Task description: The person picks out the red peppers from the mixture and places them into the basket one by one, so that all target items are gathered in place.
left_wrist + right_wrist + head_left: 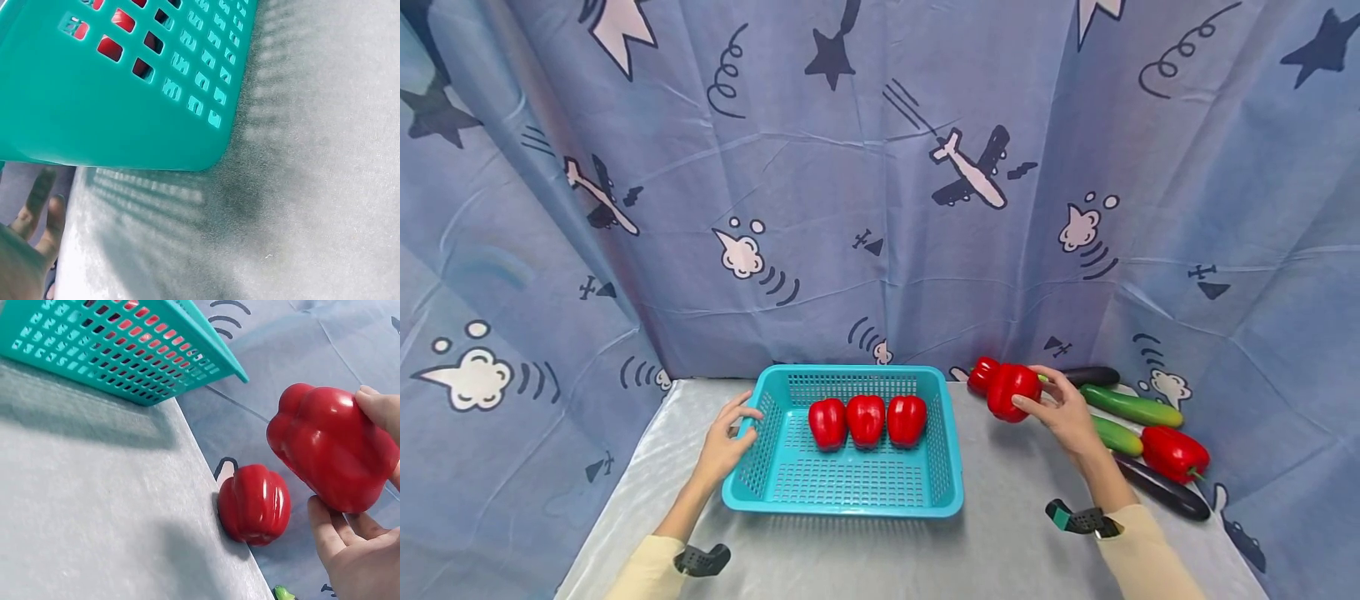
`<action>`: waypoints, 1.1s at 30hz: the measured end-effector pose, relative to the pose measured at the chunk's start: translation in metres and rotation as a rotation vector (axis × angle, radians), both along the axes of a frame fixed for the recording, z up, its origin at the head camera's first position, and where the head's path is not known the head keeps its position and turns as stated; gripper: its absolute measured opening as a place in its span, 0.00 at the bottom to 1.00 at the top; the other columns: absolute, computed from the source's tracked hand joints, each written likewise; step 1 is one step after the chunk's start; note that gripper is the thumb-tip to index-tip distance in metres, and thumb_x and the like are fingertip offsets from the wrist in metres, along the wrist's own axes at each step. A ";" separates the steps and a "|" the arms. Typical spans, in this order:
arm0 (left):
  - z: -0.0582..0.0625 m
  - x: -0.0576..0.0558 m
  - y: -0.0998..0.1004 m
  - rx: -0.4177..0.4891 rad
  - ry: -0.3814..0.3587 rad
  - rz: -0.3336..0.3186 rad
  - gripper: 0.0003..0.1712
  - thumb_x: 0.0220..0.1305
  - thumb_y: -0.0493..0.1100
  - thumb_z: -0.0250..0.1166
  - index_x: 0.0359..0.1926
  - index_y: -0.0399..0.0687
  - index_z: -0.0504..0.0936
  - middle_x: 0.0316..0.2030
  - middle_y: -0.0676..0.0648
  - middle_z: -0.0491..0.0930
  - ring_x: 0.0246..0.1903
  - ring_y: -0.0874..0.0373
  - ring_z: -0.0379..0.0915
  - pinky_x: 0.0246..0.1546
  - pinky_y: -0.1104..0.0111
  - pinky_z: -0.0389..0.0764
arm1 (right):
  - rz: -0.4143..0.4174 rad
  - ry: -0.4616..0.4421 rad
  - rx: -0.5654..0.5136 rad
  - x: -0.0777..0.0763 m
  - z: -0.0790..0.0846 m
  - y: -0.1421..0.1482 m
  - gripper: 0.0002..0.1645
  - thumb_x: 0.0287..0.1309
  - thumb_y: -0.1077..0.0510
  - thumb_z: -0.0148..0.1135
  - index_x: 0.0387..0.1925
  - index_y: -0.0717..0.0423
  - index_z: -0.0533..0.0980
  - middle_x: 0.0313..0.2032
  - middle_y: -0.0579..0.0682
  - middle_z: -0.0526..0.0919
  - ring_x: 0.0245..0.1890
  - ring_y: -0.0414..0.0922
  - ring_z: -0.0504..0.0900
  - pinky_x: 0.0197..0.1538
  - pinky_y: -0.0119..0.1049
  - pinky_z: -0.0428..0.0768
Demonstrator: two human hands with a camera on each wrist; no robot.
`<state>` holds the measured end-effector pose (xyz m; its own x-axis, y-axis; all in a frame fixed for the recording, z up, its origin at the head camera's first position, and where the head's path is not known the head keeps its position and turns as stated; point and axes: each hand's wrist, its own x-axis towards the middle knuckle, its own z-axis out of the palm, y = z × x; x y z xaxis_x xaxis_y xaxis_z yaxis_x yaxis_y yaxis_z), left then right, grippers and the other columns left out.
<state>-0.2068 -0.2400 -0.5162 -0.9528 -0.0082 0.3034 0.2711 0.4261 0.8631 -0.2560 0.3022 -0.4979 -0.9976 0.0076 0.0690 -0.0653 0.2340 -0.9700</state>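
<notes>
My right hand (1067,417) holds a red bell pepper (1013,392) above the table, thumb on one side and fingers on the other, as the right wrist view also shows. Behind it on the table lies another red bell pepper (254,505). At the left rim of a turquoise plastic basket (842,510) is my left hand (724,446), its fingers loosely bent and spread; whether they touch the rim is hard to tell. Inside the basket, three red bell peppers (866,421) stand in a row toward the back.
On the table's right side lie an eggplant (1161,486), another dark eggplant (1092,376) farther back, green cucumbers (1131,406) and a red bell pepper (1175,454). A blue patterned curtain (880,250) hangs behind and beside the grey-white tabletop (880,558).
</notes>
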 end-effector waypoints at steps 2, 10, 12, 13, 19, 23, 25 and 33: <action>0.000 0.000 0.000 -0.001 0.000 0.001 0.13 0.61 0.21 0.58 0.47 0.26 0.81 0.70 0.26 0.60 0.68 0.29 0.57 0.50 0.41 0.71 | 0.013 0.007 -0.014 0.001 -0.001 -0.003 0.43 0.62 0.51 0.72 0.72 0.54 0.62 0.71 0.60 0.61 0.68 0.62 0.61 0.50 0.36 0.80; 0.000 0.001 0.001 -0.008 0.008 0.005 0.13 0.61 0.21 0.59 0.46 0.26 0.80 0.70 0.25 0.60 0.67 0.28 0.57 0.50 0.40 0.72 | 0.047 -0.028 -0.169 0.002 0.000 -0.022 0.45 0.64 0.56 0.70 0.76 0.49 0.59 0.73 0.60 0.56 0.70 0.63 0.58 0.52 0.53 0.78; 0.000 0.001 0.001 -0.003 0.009 0.004 0.13 0.61 0.21 0.59 0.46 0.26 0.80 0.70 0.25 0.60 0.68 0.28 0.57 0.50 0.39 0.71 | 0.058 -0.030 -0.192 0.002 0.002 -0.028 0.45 0.64 0.56 0.70 0.76 0.47 0.59 0.73 0.61 0.55 0.69 0.64 0.59 0.51 0.53 0.79; 0.000 0.001 0.001 0.000 0.008 0.004 0.13 0.61 0.21 0.59 0.46 0.26 0.80 0.70 0.25 0.60 0.68 0.28 0.57 0.51 0.39 0.71 | 0.062 -0.029 -0.205 0.002 0.003 -0.030 0.44 0.63 0.56 0.71 0.76 0.47 0.60 0.73 0.61 0.55 0.69 0.65 0.59 0.50 0.53 0.79; 0.001 0.001 0.001 0.003 0.003 0.004 0.13 0.61 0.21 0.58 0.46 0.26 0.80 0.70 0.26 0.60 0.68 0.29 0.56 0.51 0.38 0.71 | 0.070 -0.016 -0.225 -0.001 0.009 -0.047 0.44 0.61 0.57 0.73 0.75 0.47 0.62 0.71 0.61 0.58 0.67 0.65 0.63 0.48 0.50 0.81; 0.002 0.001 0.001 0.005 -0.004 0.007 0.13 0.61 0.22 0.58 0.47 0.26 0.80 0.70 0.27 0.60 0.68 0.29 0.56 0.52 0.38 0.70 | 0.067 -0.005 -0.222 -0.004 0.010 -0.059 0.44 0.60 0.56 0.74 0.74 0.47 0.63 0.68 0.60 0.61 0.66 0.63 0.64 0.47 0.47 0.82; 0.002 0.001 0.000 0.006 -0.006 0.008 0.13 0.61 0.22 0.58 0.47 0.26 0.80 0.70 0.27 0.60 0.68 0.29 0.56 0.53 0.38 0.70 | 0.081 0.003 -0.229 -0.006 0.010 -0.065 0.44 0.61 0.56 0.73 0.74 0.47 0.62 0.67 0.60 0.62 0.65 0.62 0.64 0.48 0.47 0.82; -0.018 -0.009 -0.005 0.023 0.018 0.019 0.13 0.61 0.22 0.59 0.46 0.29 0.81 0.71 0.29 0.61 0.69 0.32 0.56 0.52 0.38 0.69 | 0.136 0.043 -0.238 -0.007 0.013 -0.087 0.39 0.62 0.57 0.72 0.71 0.51 0.65 0.63 0.61 0.68 0.61 0.59 0.70 0.49 0.43 0.82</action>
